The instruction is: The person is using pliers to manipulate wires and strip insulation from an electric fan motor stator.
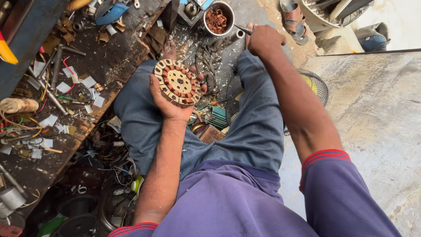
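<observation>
One round motor stator [178, 83], ring of copper-wound slots, pale hub with holes: cradled in the left hand [169, 98], fingers curled around its rim, above the lap. One slim metal tool [242, 29]: pinched in the closed right hand [263, 39], tip near one metal bowl [218, 18] of copper scraps on the floor. One cluttered table [109, 61] at left, strewn with rods, wires, paper scraps. One sandal [293, 18] beyond.

A round metal bowl [218, 18] of copper scraps sits just left of the right fingers. Left of the left fingers, a cluttered wooden table [118, 57] carries paper scraps, wires and metal rods [56, 66]. A wire fan guard [316, 84] lies below the right fingers.
</observation>
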